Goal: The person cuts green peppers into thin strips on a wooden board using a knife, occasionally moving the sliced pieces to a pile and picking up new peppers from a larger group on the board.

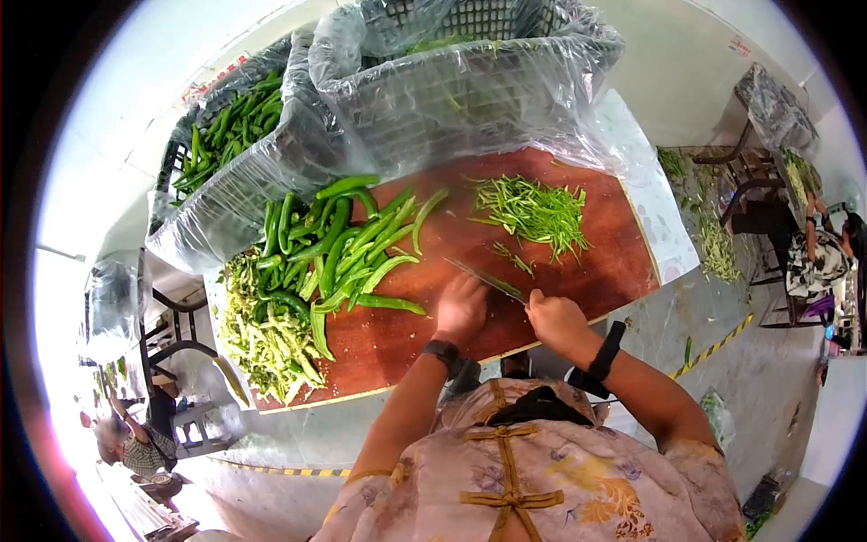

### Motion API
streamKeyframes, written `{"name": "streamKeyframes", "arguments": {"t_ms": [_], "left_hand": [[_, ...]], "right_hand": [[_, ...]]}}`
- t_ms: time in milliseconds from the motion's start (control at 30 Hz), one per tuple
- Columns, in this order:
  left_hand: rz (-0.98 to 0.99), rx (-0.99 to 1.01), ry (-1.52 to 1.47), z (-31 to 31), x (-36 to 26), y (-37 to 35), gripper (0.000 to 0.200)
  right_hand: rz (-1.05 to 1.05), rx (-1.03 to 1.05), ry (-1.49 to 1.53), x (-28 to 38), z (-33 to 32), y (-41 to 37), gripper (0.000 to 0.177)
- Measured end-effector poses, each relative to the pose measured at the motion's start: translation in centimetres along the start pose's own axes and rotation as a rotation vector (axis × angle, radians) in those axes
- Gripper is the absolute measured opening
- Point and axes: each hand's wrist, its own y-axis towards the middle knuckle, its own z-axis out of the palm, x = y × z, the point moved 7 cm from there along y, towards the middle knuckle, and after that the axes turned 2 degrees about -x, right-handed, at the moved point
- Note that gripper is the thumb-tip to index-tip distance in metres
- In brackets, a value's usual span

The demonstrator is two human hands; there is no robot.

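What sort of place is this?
Probably a vegetable-preparation workroom. Long green peppers lie in a dark crate lined with clear plastic, a pile of thin green strips lies on the reddish-brown tabletop, and yellow-and-black striped tape marks the grey floor.

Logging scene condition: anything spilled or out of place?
Yes: pale green scraps lie strewn on the floor at picture right, and a lone green piece lies near the striped tape. Looks like spillage, being off the red worktop.
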Motion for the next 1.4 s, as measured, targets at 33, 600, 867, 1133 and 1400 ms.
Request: {"name": "streamKeyframes", "arguments": {"t_ms": [33, 600, 867, 1133, 1400], "left_hand": [[0.005, -0.005, -0.004, -0.2, -0.2, 0.1, 0.019], [-0.001, -0.017, 0.129, -0.4, -0.6, -0.1, 0.021], [-0.036, -0.020, 0.121, 0.1, 0.2, -0.6, 0.019], [-0.005, -0.011, 0.043, -0.3, -0.1, -0.2, 0.022], [-0.072, -0.058, -0.048, -0.6, 0.3, -0.9, 0.029]], "right_hand": [[-0.003, 0.006, 0.000, 0.0, 0.7, 0.5, 0.013], [0.043, -0.042, 0.008, -0.5, -0.5, -0.4, 0.019], [0.033, 0.033, -0.014, -0.3, -0.5, -0.6, 0.020], [-0.030, -0.088, -0.034, 1.6, 0.8, 3.1, 0.019], [0.061, -0.142, 0.036, -1.3, 0.2, 2.7, 0.017]]}}
